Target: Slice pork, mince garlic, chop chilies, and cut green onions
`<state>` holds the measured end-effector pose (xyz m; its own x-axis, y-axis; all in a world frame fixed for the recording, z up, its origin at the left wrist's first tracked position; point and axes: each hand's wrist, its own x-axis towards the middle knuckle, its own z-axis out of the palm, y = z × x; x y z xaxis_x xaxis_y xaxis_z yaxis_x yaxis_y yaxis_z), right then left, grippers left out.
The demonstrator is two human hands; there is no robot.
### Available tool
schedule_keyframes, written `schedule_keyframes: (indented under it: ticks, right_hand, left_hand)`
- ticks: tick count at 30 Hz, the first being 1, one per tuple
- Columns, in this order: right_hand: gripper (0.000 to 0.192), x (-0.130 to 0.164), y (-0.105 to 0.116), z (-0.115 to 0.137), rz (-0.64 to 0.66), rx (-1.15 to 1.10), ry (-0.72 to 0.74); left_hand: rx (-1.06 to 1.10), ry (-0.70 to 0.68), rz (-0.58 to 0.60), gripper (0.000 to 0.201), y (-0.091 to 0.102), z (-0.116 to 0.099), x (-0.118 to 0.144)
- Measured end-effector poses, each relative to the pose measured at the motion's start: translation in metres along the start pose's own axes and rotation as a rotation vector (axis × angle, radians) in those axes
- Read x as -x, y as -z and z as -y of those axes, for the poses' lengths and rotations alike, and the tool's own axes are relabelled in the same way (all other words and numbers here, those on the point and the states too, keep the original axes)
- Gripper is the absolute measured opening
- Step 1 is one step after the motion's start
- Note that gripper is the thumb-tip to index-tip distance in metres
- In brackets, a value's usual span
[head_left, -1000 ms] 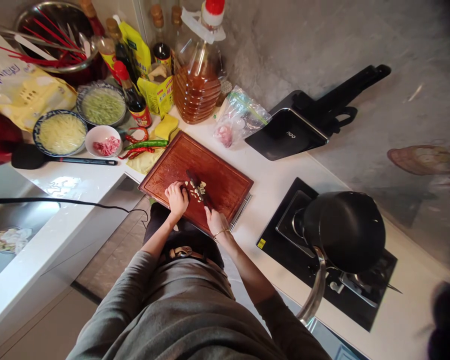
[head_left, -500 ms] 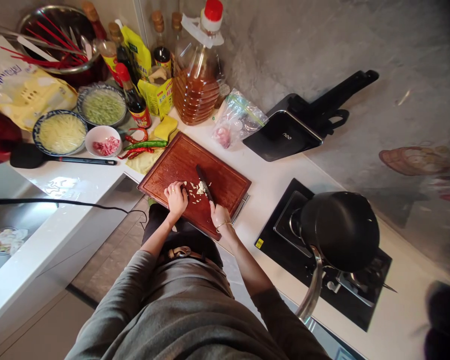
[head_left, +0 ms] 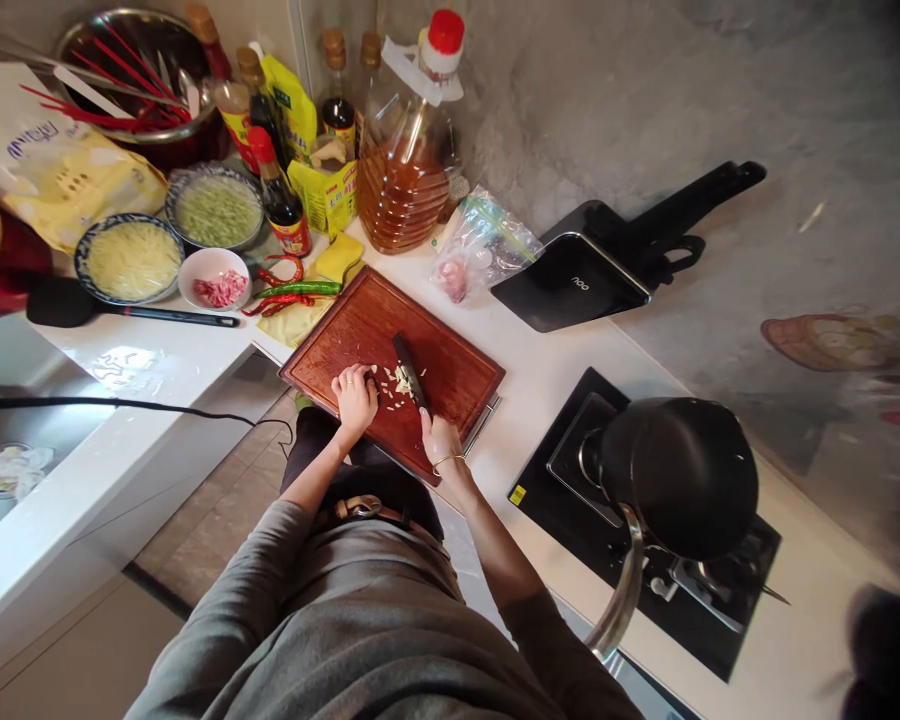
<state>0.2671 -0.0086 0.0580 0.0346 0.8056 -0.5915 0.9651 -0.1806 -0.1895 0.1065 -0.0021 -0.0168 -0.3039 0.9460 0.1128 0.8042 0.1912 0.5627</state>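
A slim, dark-bladed knife [head_left: 408,366] beside small, pale chopped pieces [head_left: 400,381] on a rectangular, reddish-brown wooden cutting board [head_left: 457,365], near the centre of the frame.
The right hand [head_left: 441,442], at the board's lower edge, has its fingers wrapped round the knife's handle, the blade angled toward the upper left of the frame; the left hand [head_left: 355,399] rests, fingers bent, just left of the pieces (whether it grips anything, I cannot tell), while a round black pan [head_left: 694,480] stands at the right of the frame.
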Motion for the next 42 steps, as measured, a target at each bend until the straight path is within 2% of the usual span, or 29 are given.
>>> schedule_keyframes:
  ticks: [12, 25, 35, 42]
  right_hand:
    - [0.056, 0.007, -0.007, 0.005, 0.088, 0.005, -0.018]
    - [0.057, 0.007, -0.006, 0.024, 0.103, 0.037, 0.062]
    - [0.059, 0.005, -0.003, 0.02, 0.084, 0.075, 0.092]
    - [0.057, 0.004, 0.001, -0.001, 0.048, 0.013, 0.041]
  left_hand:
    - [0.015, 0.034, 0.031, 0.033, 0.003, -0.003, -0.001]
    - [0.104, 0.117, -0.064, 0.037, 0.0, 0.002, 0.001]
    - [0.086, 0.063, -0.118, 0.041, -0.003, 0.005, 0.001]
    - [0.087, 0.075, -0.077, 0.041, 0.001, 0.001, 0.0]
